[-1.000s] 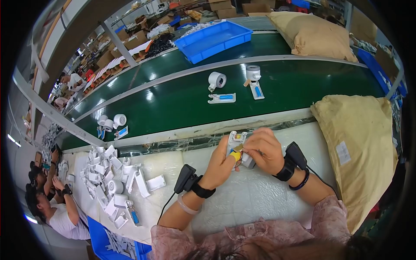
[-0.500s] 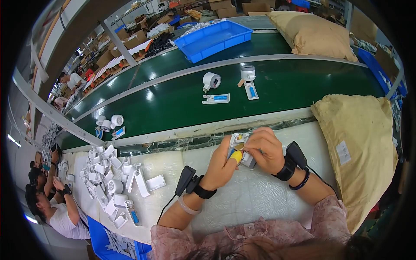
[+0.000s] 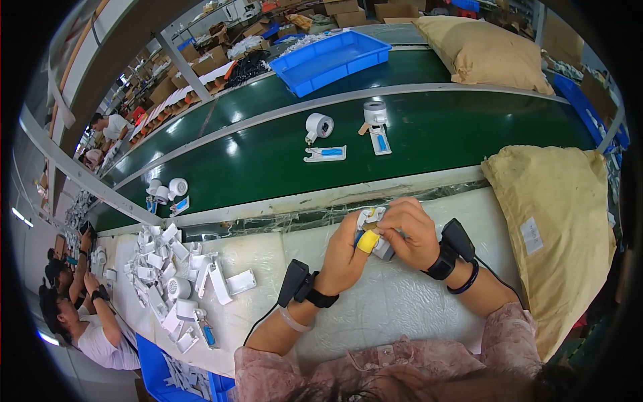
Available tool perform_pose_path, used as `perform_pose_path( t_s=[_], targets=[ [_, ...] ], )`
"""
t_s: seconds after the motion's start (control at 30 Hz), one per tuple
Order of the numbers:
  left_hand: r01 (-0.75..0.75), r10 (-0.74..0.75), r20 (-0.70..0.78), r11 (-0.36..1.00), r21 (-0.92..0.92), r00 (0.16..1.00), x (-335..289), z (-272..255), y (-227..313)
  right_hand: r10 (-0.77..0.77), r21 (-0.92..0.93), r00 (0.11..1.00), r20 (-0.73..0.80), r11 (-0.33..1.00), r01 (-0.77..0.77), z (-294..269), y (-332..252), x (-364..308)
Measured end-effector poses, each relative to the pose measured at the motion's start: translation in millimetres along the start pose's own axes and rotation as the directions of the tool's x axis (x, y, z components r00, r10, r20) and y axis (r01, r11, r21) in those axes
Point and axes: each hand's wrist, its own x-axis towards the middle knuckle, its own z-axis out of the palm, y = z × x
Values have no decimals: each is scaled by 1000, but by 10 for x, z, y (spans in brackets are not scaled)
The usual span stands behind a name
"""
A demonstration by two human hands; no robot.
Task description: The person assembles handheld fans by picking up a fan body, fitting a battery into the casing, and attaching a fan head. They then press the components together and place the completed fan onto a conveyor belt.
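Left hand (image 3: 343,258): fingers curled about a white plastic housing (image 3: 370,216), thumb laid against it; a yellow covering (image 3: 367,241) shows at the thumb tip
Right hand (image 3: 412,234): thumb and forefinger brought together at the near right side of the housing, other fingers bent; whether they pinch a small part cannot be told, the tips being partly hidden
Housing: between the two hands, raised above the surface (image 3: 348,328), its open end pointing away from the person; a pale grey rounded part (image 3: 384,251) shows just below the fingertips of the right hand
Wrists: a black strap with a black box-shaped device behind each hand, a cable trailing from each
White plastic parts (image 3: 154,268): heaped in a loose pile on the surface, to the left of the left hand
Green conveyor belt (image 3: 254,157): beyond both hands, running across the view; it carries two white cylindrical units (image 3: 319,125), each beside or joined to a white tray-like piece holding a blue cylinder, with a further cluster (image 3: 161,193) far to the left
Blue rectangular plastic tray (image 3: 331,67): farther off, past the belt
Tan paper sack (image 3: 556,241): to the right of the right hand, with a pale label
Blue plastic bin (image 3: 151,368): low and left of the left hand, containing slender white pieces
Co-workers (image 3: 97,338): at the far left, well apart from both hands
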Motion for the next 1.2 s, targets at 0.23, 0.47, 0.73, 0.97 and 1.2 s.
perform_pose_path(
  t_s=[0.23, 0.47, 0.73, 0.97, 1.2],
  targets=[
    [-156, 158, -38, 985, 70, 987, 18, 53, -19, -13, -5, 1000, -1, 1000, 13, 9, -11, 5],
    [-107, 106, -91, 994, -6, 990, 8, 60, -41, -12, -1, 1000, -8, 1000, 12, 47, -28, -4],
    [13, -8, -82, 998, 65, 997, 53, -39, 9, 6, -69, 1000, 8, 998, -5, 66, 2, -5],
    [100, -67, -372, 992, 72, 926, 441, -814, -13, 75, -107, 997, 22, 992, -73, 45, 91, -27],
    [378, 647, -461, 275, 884, 608, 737, -1958, -387, 127, -58, 987, 101, 991, -122, 111, 133, -62]
  ],
)
